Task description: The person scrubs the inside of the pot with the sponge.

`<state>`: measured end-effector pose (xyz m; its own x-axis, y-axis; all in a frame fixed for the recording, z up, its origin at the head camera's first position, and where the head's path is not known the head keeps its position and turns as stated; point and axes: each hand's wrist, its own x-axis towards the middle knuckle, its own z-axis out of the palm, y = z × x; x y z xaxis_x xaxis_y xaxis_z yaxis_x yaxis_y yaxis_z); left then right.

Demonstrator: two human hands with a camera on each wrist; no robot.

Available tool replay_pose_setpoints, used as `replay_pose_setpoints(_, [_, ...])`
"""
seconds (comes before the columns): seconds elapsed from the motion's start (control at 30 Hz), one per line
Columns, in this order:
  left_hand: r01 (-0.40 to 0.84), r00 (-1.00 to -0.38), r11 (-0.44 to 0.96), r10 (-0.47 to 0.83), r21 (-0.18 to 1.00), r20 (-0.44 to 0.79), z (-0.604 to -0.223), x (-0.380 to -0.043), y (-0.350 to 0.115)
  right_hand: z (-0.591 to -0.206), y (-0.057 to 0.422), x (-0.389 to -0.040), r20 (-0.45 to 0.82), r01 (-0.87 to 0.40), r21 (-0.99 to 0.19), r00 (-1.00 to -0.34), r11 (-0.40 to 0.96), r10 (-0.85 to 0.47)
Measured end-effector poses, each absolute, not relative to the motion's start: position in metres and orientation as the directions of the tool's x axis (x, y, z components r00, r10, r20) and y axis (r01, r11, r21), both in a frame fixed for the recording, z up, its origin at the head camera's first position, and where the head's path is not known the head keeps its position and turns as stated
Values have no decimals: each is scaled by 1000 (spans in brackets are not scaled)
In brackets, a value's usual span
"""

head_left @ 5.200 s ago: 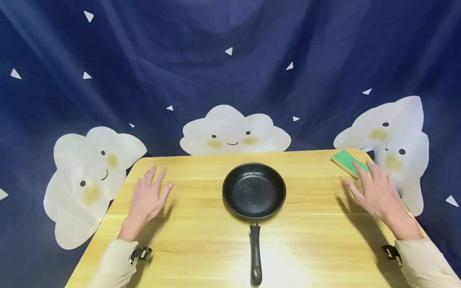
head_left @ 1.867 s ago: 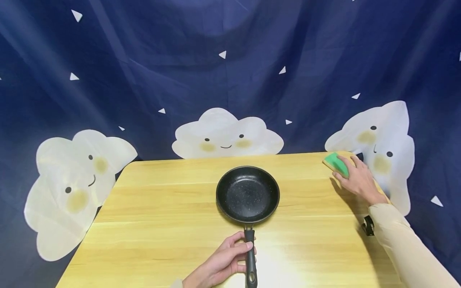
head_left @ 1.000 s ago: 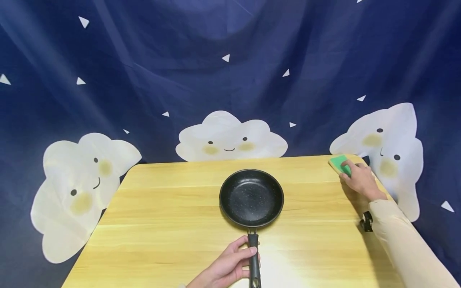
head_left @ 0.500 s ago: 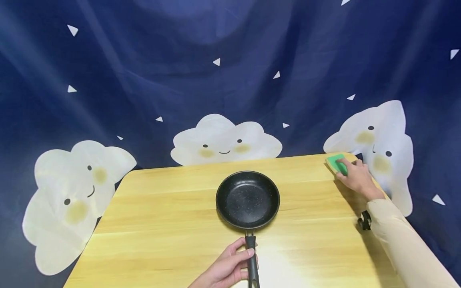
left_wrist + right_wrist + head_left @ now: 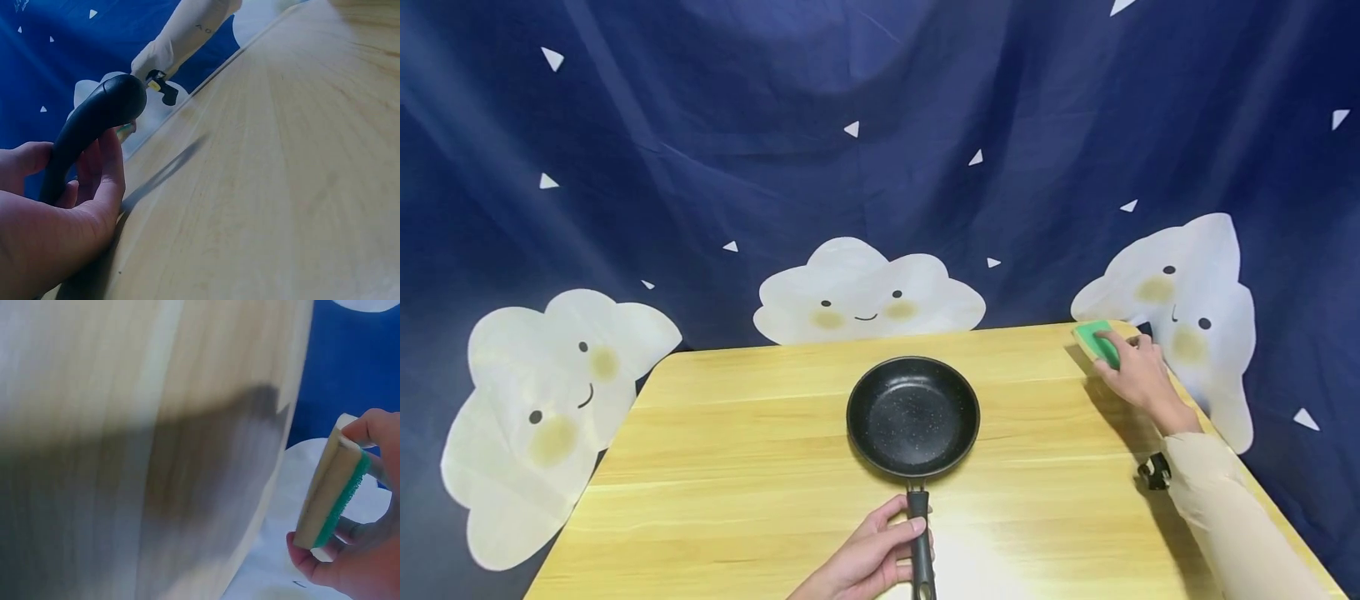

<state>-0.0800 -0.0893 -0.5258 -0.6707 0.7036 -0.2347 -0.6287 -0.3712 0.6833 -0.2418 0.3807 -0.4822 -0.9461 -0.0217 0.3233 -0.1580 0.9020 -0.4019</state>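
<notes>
Now holding both things, after hovering empty-handed about five seconds ago: wrapped round the handle [image 5: 922, 554] of the frying pan [image 5: 913, 417], near the middle of the wood-grained surface [image 5: 715, 467], with the left grip [image 5: 872, 552], and pinching the sponge [image 5: 328, 494] by its edges in the right grip [image 5: 1138, 371], so seemingly past the picking-up step. Likely just raised the sponge clear of the surface, near its far right corner. Slim, rectangular, pale and rough green in the sponge; round, black and finely speckled in the frying pan; smooth and curved in the handle.
</notes>
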Motion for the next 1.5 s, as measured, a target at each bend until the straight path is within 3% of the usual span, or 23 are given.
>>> replay_pose_setpoints(0.4, [-622, -689, -363, 675, 694, -264, -521, -80, -90, -473, 353, -225, 322, -154, -460, -947, 875, 2])
replay_pose_setpoints(1.13, [-620, -694, -387, 676, 683, -247, -528, -66, -101, -436, 291, -206, 454, -295, -504, -890, 812, -42])
replay_pose_setpoints(1.5, [-603, -698, -368, 673, 708, -244, -524, -75, -92, -421, 265, -200, 498, -357, -525, -865, 773, -61])
